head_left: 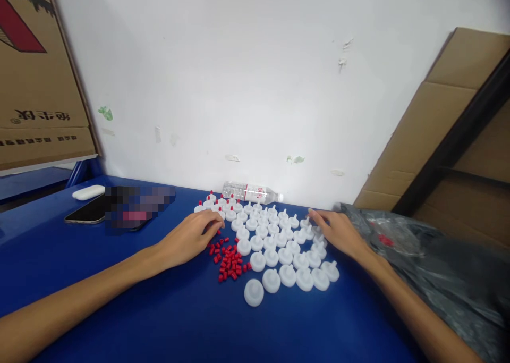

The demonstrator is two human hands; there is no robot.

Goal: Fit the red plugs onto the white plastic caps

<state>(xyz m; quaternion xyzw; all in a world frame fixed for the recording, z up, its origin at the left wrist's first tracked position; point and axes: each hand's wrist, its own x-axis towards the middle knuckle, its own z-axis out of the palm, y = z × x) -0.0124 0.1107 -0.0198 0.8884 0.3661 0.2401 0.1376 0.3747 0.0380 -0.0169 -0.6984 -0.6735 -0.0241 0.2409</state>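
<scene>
Several white plastic caps (279,246) with short nozzles stand in rows on the blue table (167,320). A few at the far left of the group carry red tips (211,198). A loose pile of small red tips (230,262) lies just left of the caps. My left hand (191,238) rests palm down beside that pile, fingers curled toward the caps at the group's left edge. My right hand (337,231) lies on the group's right edge, fingers stretched over the caps. Neither hand visibly holds anything.
A clear water bottle (253,193) lies on its side against the white wall behind the caps. A phone (85,212) and a white case (88,192) lie at the far left. A dark plastic bag (430,267) spreads at the right. Cardboard boxes (37,76) stand at both sides.
</scene>
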